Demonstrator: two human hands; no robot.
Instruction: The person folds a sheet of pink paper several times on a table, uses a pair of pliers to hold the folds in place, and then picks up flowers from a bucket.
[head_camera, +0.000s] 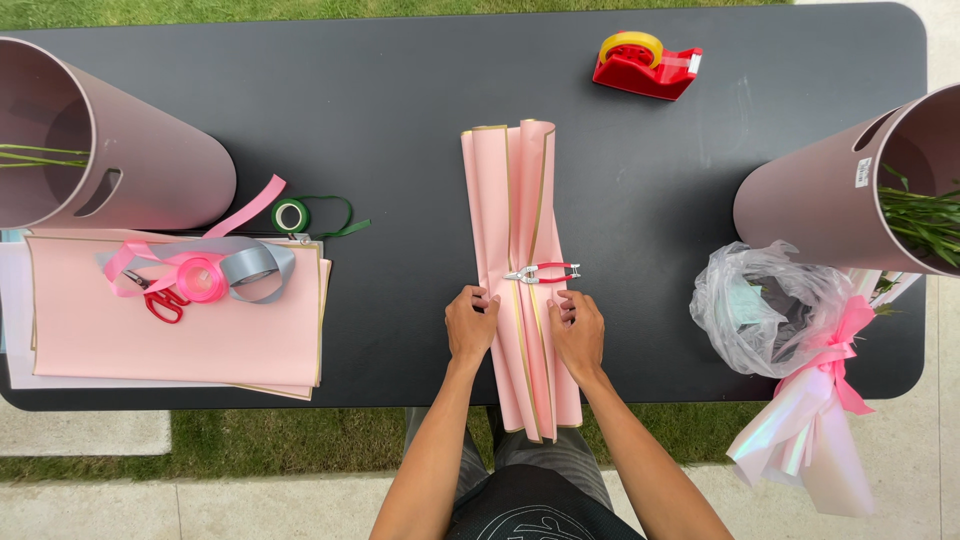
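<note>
A pink sheet of wrapping paper with gold edges lies pleated lengthwise in the middle of the black table, its near end hanging over the front edge. My left hand grips the pleats from the left side. From the right, my right hand presses the same folds together. Small red-handled pliers rest across the paper just beyond my fingers.
Flat pink sheets lie at left with pink ribbon, grey ribbon and red scissors. A green tape roll, red tape dispenser, two pink tubs with stems, and a wrapped bouquet stand around.
</note>
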